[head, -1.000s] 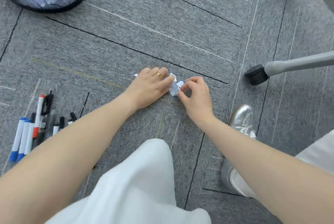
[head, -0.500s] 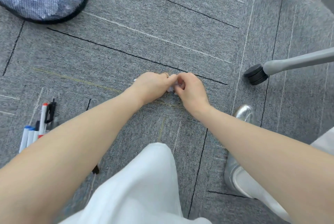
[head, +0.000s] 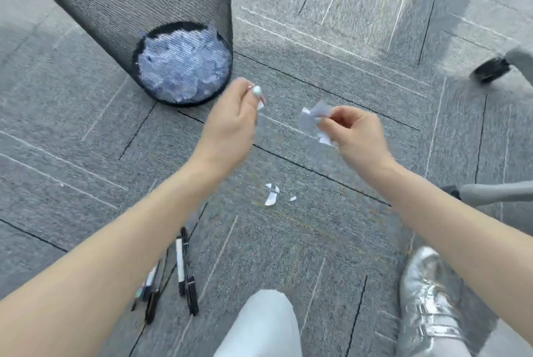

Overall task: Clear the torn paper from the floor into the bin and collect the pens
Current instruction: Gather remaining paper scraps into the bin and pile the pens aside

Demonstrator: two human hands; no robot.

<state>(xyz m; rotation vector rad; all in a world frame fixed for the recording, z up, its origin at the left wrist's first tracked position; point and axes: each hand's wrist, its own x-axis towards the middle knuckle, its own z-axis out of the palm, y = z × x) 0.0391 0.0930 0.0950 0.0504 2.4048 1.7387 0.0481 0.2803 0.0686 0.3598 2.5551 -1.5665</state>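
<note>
Between the right hand's [head: 356,133] fingers [head: 328,123] sit pinched torn scraps [head: 313,120]; the left hand [head: 233,123] pinches a sliver. Step: carrying paper to the bin [head: 161,25], far left. Floor scraps [head: 271,196] and near-left pens [head: 181,267] remain.

Grey striped carpet tiles [head: 331,241] cover the floor; a grey, apparently office-chair, wheeled base [head: 501,65] stands right.

Floor scene: mesh, carpet, paper, shiny shoe.
Bin [head: 178,10]: black wire mesh, matt. Floor [head: 331,241]: grey ribbed carpet tiles, rough. Torn paper [head: 271,198]: thin, white, matt. Pens [head: 184,270]: smooth plastic barrels. Shoe [head: 427,299]: glossy metallic silver. Trousers [head: 259,328]: white cloth.
</note>
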